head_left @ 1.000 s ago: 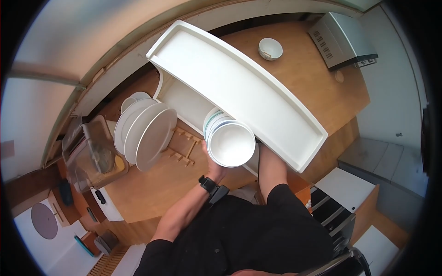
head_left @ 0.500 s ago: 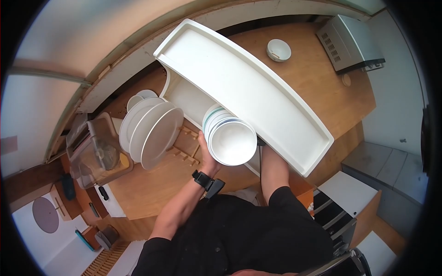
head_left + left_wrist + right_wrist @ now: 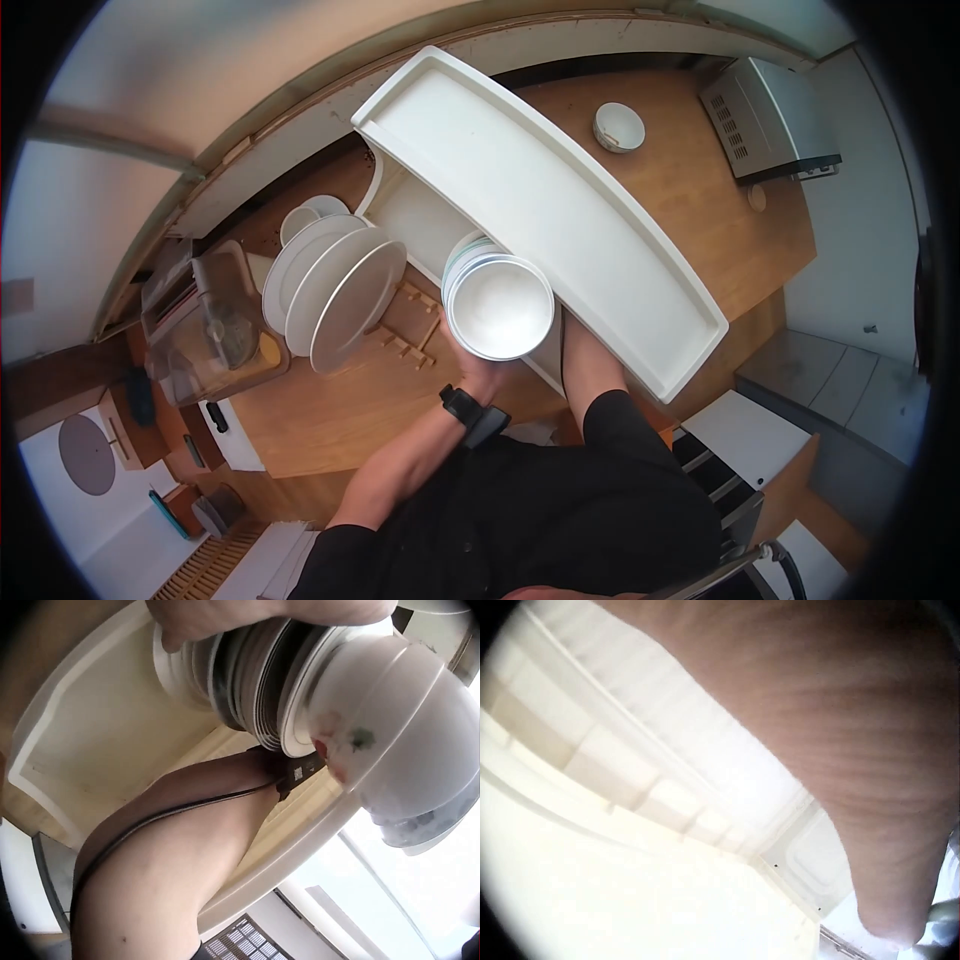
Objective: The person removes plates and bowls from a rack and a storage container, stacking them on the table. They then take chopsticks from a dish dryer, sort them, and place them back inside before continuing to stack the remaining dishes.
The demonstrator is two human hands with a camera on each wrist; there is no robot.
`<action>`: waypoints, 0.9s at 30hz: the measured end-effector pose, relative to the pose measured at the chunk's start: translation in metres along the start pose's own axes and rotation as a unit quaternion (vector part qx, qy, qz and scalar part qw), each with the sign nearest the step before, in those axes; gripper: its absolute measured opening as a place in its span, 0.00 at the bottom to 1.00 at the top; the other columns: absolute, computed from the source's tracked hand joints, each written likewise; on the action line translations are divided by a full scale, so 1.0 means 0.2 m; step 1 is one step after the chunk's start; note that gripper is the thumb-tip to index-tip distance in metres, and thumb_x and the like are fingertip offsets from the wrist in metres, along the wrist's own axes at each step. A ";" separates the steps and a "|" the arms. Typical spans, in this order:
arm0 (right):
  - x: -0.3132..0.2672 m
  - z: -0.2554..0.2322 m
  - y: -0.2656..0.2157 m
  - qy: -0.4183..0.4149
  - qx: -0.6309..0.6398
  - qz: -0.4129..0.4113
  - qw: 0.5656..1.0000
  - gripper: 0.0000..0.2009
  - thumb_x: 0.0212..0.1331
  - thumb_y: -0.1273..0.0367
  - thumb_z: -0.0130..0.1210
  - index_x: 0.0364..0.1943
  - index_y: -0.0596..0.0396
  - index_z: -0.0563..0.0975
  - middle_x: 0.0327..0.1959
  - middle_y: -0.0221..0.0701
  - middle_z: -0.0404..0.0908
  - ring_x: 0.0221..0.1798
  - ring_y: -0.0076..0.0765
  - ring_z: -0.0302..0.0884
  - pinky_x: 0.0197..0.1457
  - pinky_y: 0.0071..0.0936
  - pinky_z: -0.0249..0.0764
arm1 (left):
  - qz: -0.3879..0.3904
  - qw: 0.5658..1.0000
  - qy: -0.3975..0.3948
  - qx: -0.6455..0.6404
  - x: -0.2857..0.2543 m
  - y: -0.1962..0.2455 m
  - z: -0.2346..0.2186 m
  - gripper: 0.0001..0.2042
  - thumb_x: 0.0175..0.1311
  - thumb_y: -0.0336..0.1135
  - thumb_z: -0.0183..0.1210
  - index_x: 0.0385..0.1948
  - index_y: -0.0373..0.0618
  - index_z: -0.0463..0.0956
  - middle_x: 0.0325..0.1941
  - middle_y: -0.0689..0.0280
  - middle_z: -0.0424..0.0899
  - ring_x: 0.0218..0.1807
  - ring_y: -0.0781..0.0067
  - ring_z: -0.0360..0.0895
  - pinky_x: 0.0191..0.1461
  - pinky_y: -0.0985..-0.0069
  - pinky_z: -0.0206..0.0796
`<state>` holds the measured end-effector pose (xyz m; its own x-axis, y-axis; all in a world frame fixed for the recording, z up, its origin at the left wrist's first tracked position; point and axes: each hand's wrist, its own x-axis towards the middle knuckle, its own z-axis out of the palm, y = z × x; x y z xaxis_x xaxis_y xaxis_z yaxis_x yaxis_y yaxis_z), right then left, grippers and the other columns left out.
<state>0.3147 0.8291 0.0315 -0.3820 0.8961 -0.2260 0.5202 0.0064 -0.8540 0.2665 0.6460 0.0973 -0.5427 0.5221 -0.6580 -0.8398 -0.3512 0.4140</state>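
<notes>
A stack of white bowls (image 3: pixel 500 308) lies tilted on its side, the nearest bowl's hollow facing the head camera. Its far end passes beneath the upper tier of a white two-tier shelf (image 3: pixel 540 190). My left hand (image 3: pixel 474 365) grips the stack from the left and below; in the left wrist view its fingers (image 3: pixel 277 613) curl over several rims. My right forearm reaches under the shelf's edge behind the stack, hiding that hand in the head view. In the right wrist view my right hand (image 3: pixel 832 742) fills the upper right, blurred, near bowls (image 3: pixel 945 919) at the edge.
Large white plates (image 3: pixel 358 305) stand upright in a wooden rack (image 3: pixel 415 335) left of the shelf. Further left is a clear plastic container (image 3: pixel 230 335). A single bowl (image 3: pixel 619 128) sits behind the shelf, and a silver appliance (image 3: pixel 765 120) stands at the back right.
The head view has shifted, so the shelf and plates appear further right. Relative to the shelf, the bowl stack has moved slightly left and closer in, with my left hand still gripping it.
</notes>
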 end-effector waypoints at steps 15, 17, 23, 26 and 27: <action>-0.10 -0.08 0.07 0.015 0.004 0.008 1.000 0.31 0.71 0.45 0.45 0.63 0.58 0.71 0.53 0.37 0.78 0.50 0.32 0.76 0.49 0.27 0.74 | -0.089 0.996 0.000 -0.030 -0.01 -0.26 -0.26 0.27 0.63 0.64 0.53 0.55 0.56 0.73 0.56 0.69 0.77 0.59 0.65 0.72 0.61 0.58 0.64; -0.10 -0.08 0.08 0.015 0.007 0.009 1.000 0.31 0.71 0.45 0.45 0.63 0.58 0.71 0.53 0.37 0.78 0.50 0.33 0.76 0.49 0.27 0.74 | -0.083 0.996 0.003 -0.013 -0.03 -0.25 -0.25 0.27 0.63 0.64 0.53 0.55 0.56 0.73 0.57 0.69 0.77 0.59 0.65 0.72 0.61 0.58 0.64; -0.12 -0.11 0.09 0.020 0.007 0.010 1.000 0.31 0.71 0.45 0.45 0.63 0.58 0.71 0.53 0.38 0.78 0.51 0.33 0.76 0.50 0.27 0.74 | -0.095 0.994 0.002 -0.051 -0.07 -0.20 -0.14 0.29 0.61 0.65 0.55 0.56 0.55 0.72 0.58 0.69 0.76 0.60 0.64 0.71 0.63 0.57 0.64; -0.14 -0.13 0.11 0.022 0.005 0.010 1.000 0.31 0.71 0.45 0.45 0.63 0.58 0.71 0.53 0.38 0.78 0.51 0.33 0.76 0.50 0.27 0.74 | -0.115 0.992 0.014 -0.048 -0.11 -0.23 -0.11 0.30 0.59 0.66 0.56 0.56 0.56 0.72 0.59 0.69 0.75 0.61 0.64 0.71 0.66 0.57 0.60; -0.14 -0.14 0.12 0.023 0.005 0.008 1.000 0.31 0.71 0.46 0.45 0.63 0.58 0.71 0.53 0.38 0.78 0.51 0.33 0.76 0.50 0.27 0.74 | -0.123 0.991 0.018 -0.042 -0.12 -0.25 -0.10 0.30 0.59 0.66 0.57 0.57 0.56 0.72 0.59 0.69 0.75 0.61 0.64 0.70 0.67 0.58 0.59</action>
<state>0.3585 0.8159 0.0308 -0.3373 0.9158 -0.2180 0.5182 -0.0127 -0.8552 0.3217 0.6360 0.0790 -0.3196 0.5727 -0.7549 -0.9416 -0.2813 0.1852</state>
